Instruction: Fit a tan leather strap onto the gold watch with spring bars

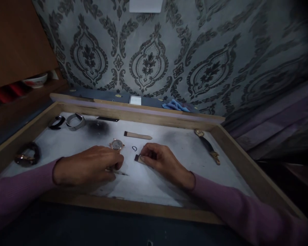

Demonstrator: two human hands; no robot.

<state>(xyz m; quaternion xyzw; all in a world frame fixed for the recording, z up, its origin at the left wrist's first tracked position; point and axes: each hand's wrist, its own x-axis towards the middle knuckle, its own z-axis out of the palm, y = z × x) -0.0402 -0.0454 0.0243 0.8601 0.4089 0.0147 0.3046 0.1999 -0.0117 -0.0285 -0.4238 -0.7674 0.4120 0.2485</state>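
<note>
My left hand (92, 165) is closed round a thin pointed metal tool (122, 173), its tip directed right just above the white surface; its grip end is hidden in my fingers. Between the thumb and fingers of my right hand (159, 157) is a watch strap piece (137, 158), brown at its squared end and mostly covered by the hand. A gold-rimmed watch case (116, 145) without a strap lies just beyond my left hand. Farther back rests another strap piece (138, 136), pale side up. A small dark loop (134, 149) lies close to my right fingertips.
A wooden-rimmed tray (233, 150) surrounds the work. At its left are a dark watch (28, 154), a grey-banded watch (75, 121) and a black band (56, 122). On the right lies a black-and-gold watch (207, 146). Behind the rim sits a blue cloth (176, 105).
</note>
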